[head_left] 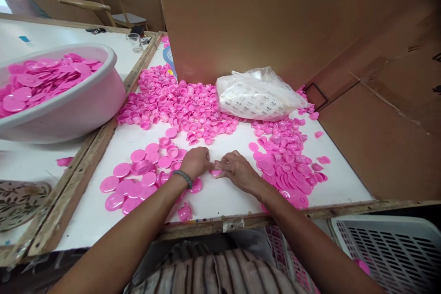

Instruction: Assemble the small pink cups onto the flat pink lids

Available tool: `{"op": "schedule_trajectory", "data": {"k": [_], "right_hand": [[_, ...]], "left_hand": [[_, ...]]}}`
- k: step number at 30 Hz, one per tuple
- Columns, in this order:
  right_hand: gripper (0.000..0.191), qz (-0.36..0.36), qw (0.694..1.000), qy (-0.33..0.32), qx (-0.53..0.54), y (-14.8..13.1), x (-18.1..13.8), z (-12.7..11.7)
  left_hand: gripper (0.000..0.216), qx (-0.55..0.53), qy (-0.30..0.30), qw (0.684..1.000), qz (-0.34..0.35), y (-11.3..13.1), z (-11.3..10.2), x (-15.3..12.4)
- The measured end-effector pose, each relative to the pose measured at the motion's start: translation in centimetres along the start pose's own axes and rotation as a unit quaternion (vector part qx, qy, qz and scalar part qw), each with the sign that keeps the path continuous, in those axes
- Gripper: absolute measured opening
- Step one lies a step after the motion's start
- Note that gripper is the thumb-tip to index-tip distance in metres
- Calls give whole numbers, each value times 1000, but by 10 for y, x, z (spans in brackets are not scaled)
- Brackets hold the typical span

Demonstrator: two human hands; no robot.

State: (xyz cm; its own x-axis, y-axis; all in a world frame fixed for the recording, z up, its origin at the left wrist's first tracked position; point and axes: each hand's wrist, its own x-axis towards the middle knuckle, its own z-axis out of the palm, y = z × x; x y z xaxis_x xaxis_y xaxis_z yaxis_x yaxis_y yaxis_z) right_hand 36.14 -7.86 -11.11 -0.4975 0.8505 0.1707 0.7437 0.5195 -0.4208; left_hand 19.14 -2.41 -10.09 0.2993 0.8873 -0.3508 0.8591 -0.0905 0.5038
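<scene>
1. A pink piece [216, 173] is pinched between the left hand [196, 161] and right hand [238, 171], held together at mid-table [223, 197].
2. Lids [131, 183] are spread at 9 o'clock.
3. A bag [258, 94] is seen at 1 o'clock.

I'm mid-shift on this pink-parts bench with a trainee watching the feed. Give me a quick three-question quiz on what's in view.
1. True or false: the left hand and the right hand meet fingertip to fingertip on a small pink piece over the white tabletop.
2. What fills the white basin at the left? A flat pink discs; B clear bags; C glass cups.
3. Fill in: the bead bracelet sits on the ____ wrist.
Key: 1 true; 2 A; 3 left.
</scene>
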Motion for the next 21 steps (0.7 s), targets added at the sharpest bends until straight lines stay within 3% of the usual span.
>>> {"op": "schedule_trajectory", "data": {"k": [3,6,9,12,18,21], "right_hand": [[19,-1,1000,-1,13,4,1,2],[23,14,999,39,31,-1,-5,8],[26,68,992,99,41,-14,-14,15],[28,117,986,113,27,-24,-19,12],[16,76,990,-57,100,-23,-5,-16],[10,101,987,-81,95,-19,4,-19]], "left_hand": [[25,-8,-21,1000,4,0,-2,3],[25,-43,-7,999,32,0,-3,-1],[26,-106,-3,993,57,-2,-3,-11],[26,-149,-32,986,74,-3,-5,-20],[18,-127,-30,989,69,-3,-5,-24],[17,-124,-24,989,73,-3,-2,-23]]}}
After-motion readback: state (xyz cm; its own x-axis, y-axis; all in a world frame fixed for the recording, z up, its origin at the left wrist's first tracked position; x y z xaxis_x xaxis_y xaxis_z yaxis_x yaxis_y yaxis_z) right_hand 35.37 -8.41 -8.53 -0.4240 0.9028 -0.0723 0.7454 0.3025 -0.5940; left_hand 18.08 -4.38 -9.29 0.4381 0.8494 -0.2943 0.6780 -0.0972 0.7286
